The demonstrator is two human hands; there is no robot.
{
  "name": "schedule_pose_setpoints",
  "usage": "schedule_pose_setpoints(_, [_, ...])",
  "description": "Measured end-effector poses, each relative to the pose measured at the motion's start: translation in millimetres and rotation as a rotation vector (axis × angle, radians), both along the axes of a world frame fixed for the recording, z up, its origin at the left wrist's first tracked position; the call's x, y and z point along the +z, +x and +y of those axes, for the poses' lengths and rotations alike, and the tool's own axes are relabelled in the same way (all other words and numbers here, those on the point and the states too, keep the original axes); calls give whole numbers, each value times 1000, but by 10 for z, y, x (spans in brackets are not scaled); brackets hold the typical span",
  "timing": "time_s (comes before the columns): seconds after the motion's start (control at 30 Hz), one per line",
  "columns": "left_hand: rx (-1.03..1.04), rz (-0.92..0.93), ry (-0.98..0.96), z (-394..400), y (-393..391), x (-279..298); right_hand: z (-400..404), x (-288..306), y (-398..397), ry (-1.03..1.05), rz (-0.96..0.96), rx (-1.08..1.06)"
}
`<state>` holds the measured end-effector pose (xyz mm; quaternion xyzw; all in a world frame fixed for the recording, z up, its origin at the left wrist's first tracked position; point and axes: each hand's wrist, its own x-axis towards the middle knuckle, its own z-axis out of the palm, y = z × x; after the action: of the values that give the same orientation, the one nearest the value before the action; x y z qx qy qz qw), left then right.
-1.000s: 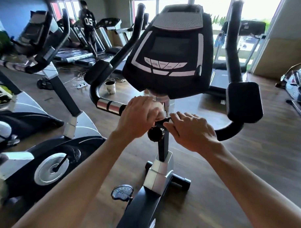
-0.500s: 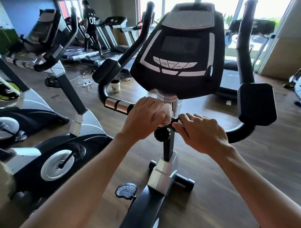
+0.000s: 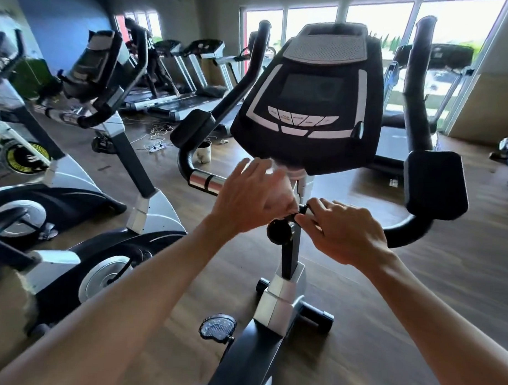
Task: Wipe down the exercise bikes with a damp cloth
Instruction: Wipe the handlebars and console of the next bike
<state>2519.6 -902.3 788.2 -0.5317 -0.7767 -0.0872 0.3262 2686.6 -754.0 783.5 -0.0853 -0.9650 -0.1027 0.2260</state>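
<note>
The left hand (image 3: 248, 199) sits just below the console (image 3: 310, 108) of the nearest exercise bike (image 3: 288, 251), its grip loose and fairly wide, fingers spread and blurred, with a pale cloth (image 3: 284, 193) under the palm pressed against the top of the stem; whether the fingers actually curl round the cloth cannot be told. The right hand (image 3: 343, 233) lies just right of the stem, its grip narrow, fingertips pinching a small black lever (image 3: 302, 210) that sticks out above the round black knob (image 3: 279, 233) on the post. Both bare forearms reach in from the bottom edge. Left of the console a curved handlebar (image 3: 201, 179) with a chrome sensor band runs toward the left hand; right of the console a padded black armrest (image 3: 436, 184) sits on the other bar. Below the console a pedal (image 3: 217, 329) hangs beside the bike's grey and black frame over a dark wood floor (image 3: 416, 298). Left of the console stand further exercise bikes (image 3: 112, 187) in a row; beyond it, treadmills (image 3: 179, 83) line the far wall under bright windows (image 3: 377, 21), where a person (image 3: 149, 59) in dark clothes is partly hidden. A white cup (image 3: 203, 156) and loose cables lie on the floor behind the handlebar
</note>
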Motion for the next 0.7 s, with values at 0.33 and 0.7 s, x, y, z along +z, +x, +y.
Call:
schedule_pose_setpoints(0.33, [214, -196, 515, 356, 288, -391, 2, -52, -29, -12, 25, -12])
schedule_pose_setpoints(0.7, [170, -179, 497, 308, 138, -381, 38, -87, -56, -3, 68, -10])
